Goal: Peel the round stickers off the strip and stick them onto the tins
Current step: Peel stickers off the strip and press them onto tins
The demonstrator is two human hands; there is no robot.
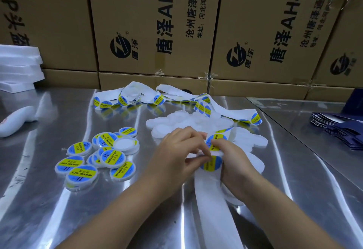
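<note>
A long white backing strip runs from the near edge up between my hands and loops away to the back, carrying round blue-and-yellow stickers. My left hand pinches the edge of one sticker on the strip. My right hand grips the strip just beside it, below another sticker. A heap of plain white tins lies behind my hands. Several labelled tins are piled at the left.
The work surface is a shiny metal table. Brown cartons wall off the back. White foam slabs sit far left, a white object lies below them, and dark blue flat boxes are stacked at the right.
</note>
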